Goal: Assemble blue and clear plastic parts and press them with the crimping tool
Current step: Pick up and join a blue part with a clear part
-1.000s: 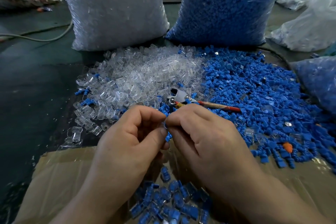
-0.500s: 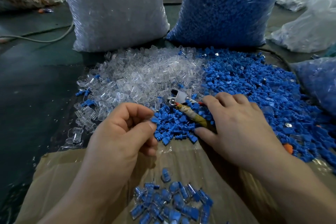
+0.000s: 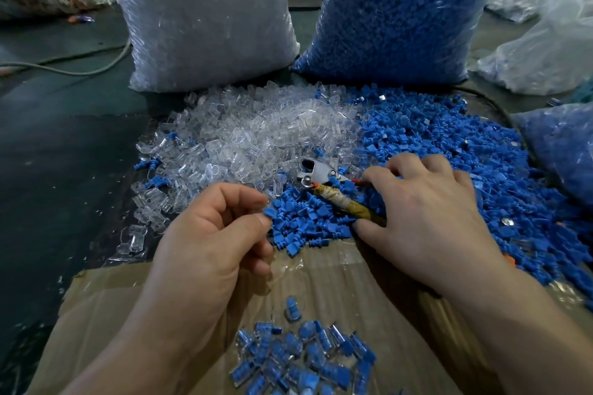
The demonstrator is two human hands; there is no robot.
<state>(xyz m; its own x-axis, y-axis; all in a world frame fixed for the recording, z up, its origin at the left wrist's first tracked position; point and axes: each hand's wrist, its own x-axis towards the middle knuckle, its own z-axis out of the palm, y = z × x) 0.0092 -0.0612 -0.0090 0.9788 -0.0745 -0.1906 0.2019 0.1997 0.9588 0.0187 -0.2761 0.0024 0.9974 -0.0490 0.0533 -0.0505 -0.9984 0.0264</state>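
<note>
While the left hand (image 3: 205, 244) pinches 1 seemingly light, stiff blue part (image 3: 269, 212) between thumb and forefinger, the right hand (image 3: 426, 212) curls its fingers (image 3: 378, 174) round the crimping tool (image 3: 340, 200), best gripped by its taped handle, on the blue pile (image 3: 449, 154).

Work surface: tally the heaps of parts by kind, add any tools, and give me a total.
Heap of loose clear parts: 1
Heap of loose blue parts: 1
Heap of assembled blue-and-clear pieces: 1
Crimping tool: 1
Total: 4
</note>
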